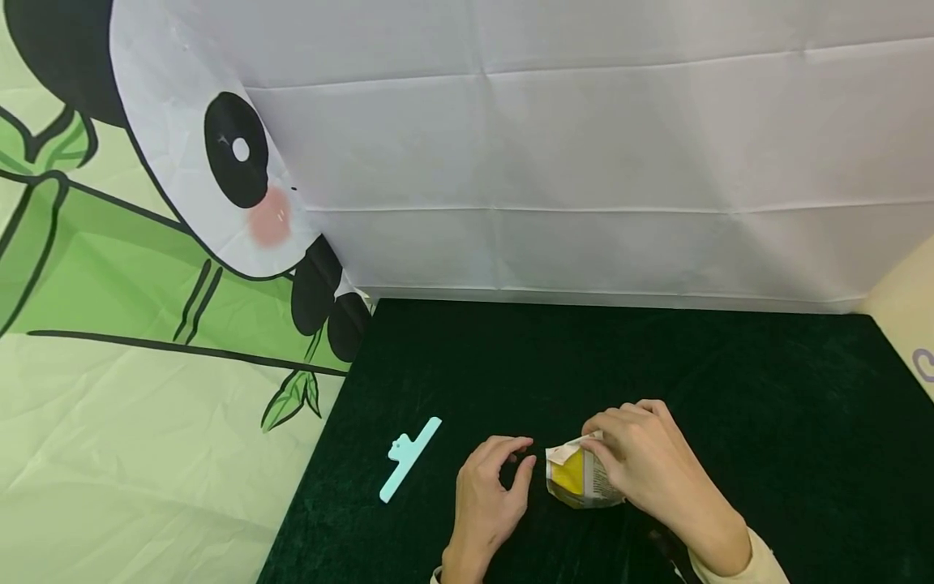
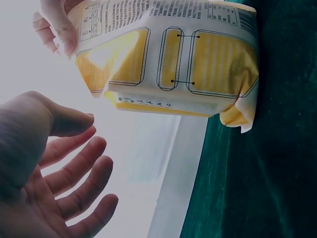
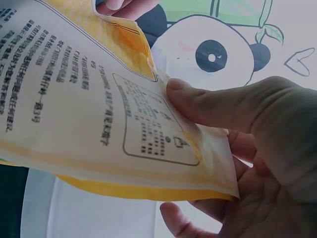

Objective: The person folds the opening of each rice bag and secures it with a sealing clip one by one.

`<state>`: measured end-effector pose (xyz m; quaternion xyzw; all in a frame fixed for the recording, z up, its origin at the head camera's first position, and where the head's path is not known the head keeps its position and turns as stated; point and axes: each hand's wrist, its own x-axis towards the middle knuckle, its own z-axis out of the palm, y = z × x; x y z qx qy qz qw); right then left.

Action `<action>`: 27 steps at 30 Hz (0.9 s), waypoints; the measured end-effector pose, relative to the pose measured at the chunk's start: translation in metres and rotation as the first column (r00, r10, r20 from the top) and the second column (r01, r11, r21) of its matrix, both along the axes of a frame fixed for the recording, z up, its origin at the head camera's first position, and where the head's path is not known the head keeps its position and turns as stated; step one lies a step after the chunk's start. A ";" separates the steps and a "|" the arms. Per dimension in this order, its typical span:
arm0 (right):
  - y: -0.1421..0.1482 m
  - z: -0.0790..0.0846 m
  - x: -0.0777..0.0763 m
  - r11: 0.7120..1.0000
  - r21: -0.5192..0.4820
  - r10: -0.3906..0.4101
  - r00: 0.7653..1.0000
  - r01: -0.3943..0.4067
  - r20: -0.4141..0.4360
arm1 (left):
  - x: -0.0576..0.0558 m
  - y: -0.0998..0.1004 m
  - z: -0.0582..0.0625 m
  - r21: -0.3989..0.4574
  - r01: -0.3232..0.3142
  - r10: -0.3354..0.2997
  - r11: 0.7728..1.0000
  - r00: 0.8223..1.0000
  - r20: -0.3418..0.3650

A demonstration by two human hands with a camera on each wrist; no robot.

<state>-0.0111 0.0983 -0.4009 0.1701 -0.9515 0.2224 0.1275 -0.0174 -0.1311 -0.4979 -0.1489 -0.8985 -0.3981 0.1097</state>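
Note:
A soft yellow-and-white printed bag (image 1: 576, 478) stands on the dark green cloth, its upper edge creased. My right hand (image 1: 649, 462) pinches that upper edge between thumb and fingers; in the right wrist view the thumb (image 3: 213, 106) presses on the bag's printed face (image 3: 94, 99). Just left of the bag, my left hand (image 1: 490, 491) holds nothing, its thumb and fingers spread apart and curved toward the bag. The left wrist view shows the empty left hand (image 2: 64, 163) below the bag's yellow panels (image 2: 223, 62).
A pale blue bag clip (image 1: 410, 460) lies on the green cloth (image 1: 584, 357), left of the left hand. A white fabric backdrop (image 1: 613, 146) rises behind the table's far edge, and a panda-print sheet (image 1: 146, 276) hangs on the left.

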 end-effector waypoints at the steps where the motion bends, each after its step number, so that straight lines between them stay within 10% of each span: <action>1: 0.000 0.000 0.000 1.000 0.001 0.000 1.000 0.000 -0.002 | 0.000 0.000 0.000 -0.002 -0.004 0.004 1.000 1.000 0.000; 27: 0.000 -0.002 -0.001 1.000 0.012 -0.012 1.000 0.012 -0.006 | -0.005 -0.016 -0.002 0.024 -0.126 0.126 0.992 0.992 0.011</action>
